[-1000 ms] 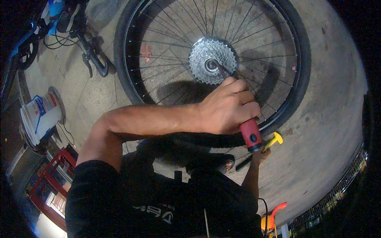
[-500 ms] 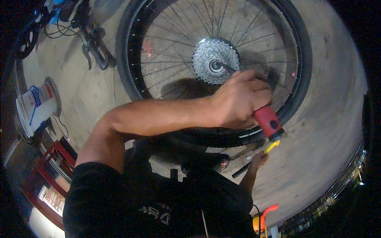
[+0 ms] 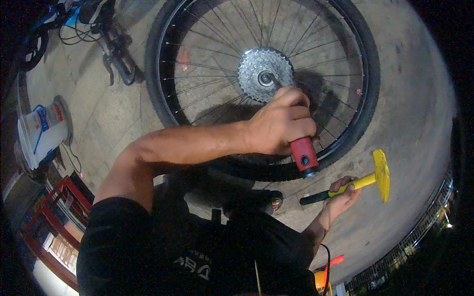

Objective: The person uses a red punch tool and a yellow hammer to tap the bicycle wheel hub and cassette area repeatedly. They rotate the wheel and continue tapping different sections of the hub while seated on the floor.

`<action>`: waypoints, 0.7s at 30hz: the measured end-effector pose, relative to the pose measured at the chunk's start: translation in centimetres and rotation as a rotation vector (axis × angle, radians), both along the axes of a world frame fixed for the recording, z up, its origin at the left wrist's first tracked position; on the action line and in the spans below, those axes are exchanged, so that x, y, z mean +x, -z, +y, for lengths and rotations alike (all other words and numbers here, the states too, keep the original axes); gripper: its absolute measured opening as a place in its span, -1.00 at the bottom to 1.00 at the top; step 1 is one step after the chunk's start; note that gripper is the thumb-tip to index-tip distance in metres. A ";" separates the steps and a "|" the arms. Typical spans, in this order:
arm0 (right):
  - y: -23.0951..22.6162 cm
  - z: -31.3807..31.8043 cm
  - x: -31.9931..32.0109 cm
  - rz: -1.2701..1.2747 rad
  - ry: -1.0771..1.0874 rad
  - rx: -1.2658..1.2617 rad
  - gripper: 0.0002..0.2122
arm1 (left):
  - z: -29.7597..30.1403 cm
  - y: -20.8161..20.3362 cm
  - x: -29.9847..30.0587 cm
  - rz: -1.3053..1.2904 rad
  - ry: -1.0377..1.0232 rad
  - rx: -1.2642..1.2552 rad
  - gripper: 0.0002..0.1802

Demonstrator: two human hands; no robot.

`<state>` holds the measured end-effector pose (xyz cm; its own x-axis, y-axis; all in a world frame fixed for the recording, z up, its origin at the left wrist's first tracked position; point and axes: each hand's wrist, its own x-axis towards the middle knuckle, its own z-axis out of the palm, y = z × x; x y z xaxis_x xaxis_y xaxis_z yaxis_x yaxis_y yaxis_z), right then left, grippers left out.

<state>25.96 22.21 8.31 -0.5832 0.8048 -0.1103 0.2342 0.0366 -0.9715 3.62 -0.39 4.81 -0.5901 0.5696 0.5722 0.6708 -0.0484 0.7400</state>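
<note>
A bicycle wheel with a silver cassette at its hub lies on the floor in front of me. My left hand is wrapped round a red-handled tool. The tool's dark shaft slants up to the centre of the cassette; the exact contact of its tip cannot be made out. Below and to the right of the wheel, my right hand grips a yellow hammer by its yellow and black handle. The hammer's head is apart from the tool's butt end.
A white bucket with a blue handle stands at the left. Dark bicycle parts with cables lie at the upper left. A red metal frame is at the lower left, and an orange coiled hose at the lower right.
The hammer has swung away to the right and its head now shows fully. My left hand and the red-handled tool have shifted slightly left, the tool standing more upright in the picture.
</note>
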 end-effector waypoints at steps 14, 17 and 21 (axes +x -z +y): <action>-1.0 -2.8 -0.5 0.001 -0.103 -0.098 -0.63 | 1.2 0.0 -0.3 0.005 0.066 -0.138 -0.50; -1.2 -2.5 -0.4 0.028 -0.109 -0.109 -0.61 | 1.0 -0.3 -0.7 -0.005 0.080 -0.115 -0.51; -1.6 -2.8 -0.7 0.041 -0.137 -0.088 -0.54 | 1.7 -0.1 -1.2 -0.115 0.103 -0.102 -0.59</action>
<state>25.27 19.43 9.90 -0.6921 0.7058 -0.1510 0.1933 -0.0204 -0.9809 2.47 1.33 4.86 -0.5839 0.6822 0.4401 0.5768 -0.0329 0.8162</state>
